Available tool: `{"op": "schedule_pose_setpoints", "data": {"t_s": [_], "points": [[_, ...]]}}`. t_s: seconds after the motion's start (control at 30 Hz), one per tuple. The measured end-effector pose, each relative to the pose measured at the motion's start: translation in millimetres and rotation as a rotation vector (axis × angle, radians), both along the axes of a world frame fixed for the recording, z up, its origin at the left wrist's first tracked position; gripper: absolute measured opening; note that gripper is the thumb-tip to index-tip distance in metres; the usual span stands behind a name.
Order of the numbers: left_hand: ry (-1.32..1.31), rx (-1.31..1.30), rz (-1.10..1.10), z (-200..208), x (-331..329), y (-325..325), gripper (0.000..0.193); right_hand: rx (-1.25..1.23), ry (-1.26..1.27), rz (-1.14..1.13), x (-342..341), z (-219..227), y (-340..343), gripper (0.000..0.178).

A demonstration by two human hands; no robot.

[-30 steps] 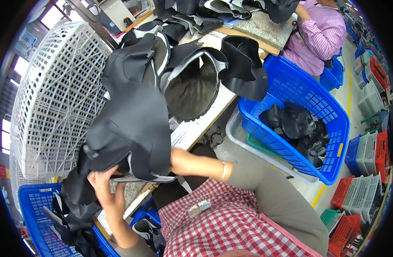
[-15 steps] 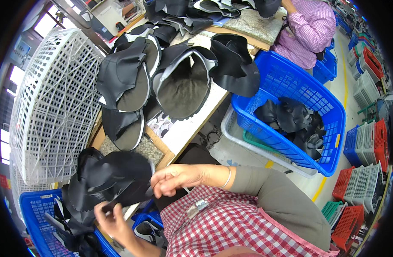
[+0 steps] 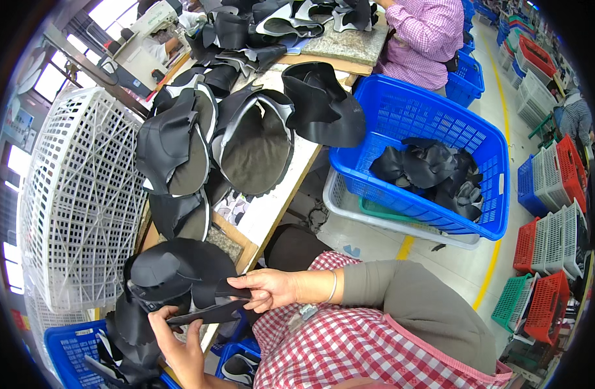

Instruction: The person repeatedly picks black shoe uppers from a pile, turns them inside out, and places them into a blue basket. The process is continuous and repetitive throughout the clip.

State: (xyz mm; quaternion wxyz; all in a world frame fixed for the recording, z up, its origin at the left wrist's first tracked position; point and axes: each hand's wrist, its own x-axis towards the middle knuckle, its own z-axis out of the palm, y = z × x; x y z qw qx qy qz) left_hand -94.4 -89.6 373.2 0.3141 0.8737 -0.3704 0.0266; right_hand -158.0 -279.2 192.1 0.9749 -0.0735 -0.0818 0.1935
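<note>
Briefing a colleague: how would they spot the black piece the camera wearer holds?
Find the tall white basket at left. Right of its lower part, at the near end of the worktable, is the black piece. Unlike the pieces beyond, it's held by the left hand and right hand.

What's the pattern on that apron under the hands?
Red and white checks on the apron, best seen in the head view.

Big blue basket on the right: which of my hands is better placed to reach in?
Right, I'd judge. Your right hand lies nearer the blue basket; your left hand is farther left and away from it. Both hold a black piece, though.
</note>
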Motion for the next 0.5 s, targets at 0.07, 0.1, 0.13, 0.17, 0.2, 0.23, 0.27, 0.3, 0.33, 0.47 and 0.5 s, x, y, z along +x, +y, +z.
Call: {"op": "schedule_pose_setpoints", "data": {"t_s": [0.07, 0.1, 0.13, 0.17, 0.2, 0.23, 0.27, 0.3, 0.33, 0.47, 0.5], "points": [[-0.080, -0.042, -0.037, 3, -1, 2, 0.051, 0.054, -0.109, 0.056, -1, 5, 6, 0.035], [-0.124, -0.010, -0.051, 4, -3, 2, 0.051, 0.003, -0.106, 0.031, -2, 9, 10, 0.038], [-0.171, 0.021, -0.066, 5, -5, 2, 0.050, 0.019, -0.029, 0.020, -2, 14, 11, 0.040], [-0.220, 0.053, -0.082, 7, -6, 1, 0.050, 0.013, 0.011, 0.028, -2, 18, 10, 0.042], [-0.176, 0.039, -0.058, 7, -9, -1, 0.047, 0.010, 0.067, 0.036, -1, 22, 7, 0.043], [-0.131, 0.026, -0.034, 9, -9, -2, 0.043, -0.004, 0.051, 0.059, -1, 25, 1, 0.046], [-0.062, 0.007, -0.007, 9, -10, -3, 0.040, -0.045, 0.161, 0.065, 1, 26, -5, 0.046], [-0.085, 0.064, 0.076, 8, -8, -4, 0.042, -0.093, 0.097, 0.021, 2, 26, -12, 0.047], [-0.044, -0.022, 0.061, 7, -7, -3, 0.041, -0.159, 0.093, 0.003, 4, 25, -17, 0.048], [-0.013, -0.106, 0.007, -6, 7, 2, 0.034, -0.310, -0.013, -0.032, 2, 15, -22, 0.048], [-0.027, -0.130, -0.019, -11, 11, 2, 0.032, -0.372, 0.013, -0.050, 2, 13, -21, 0.046]]}}
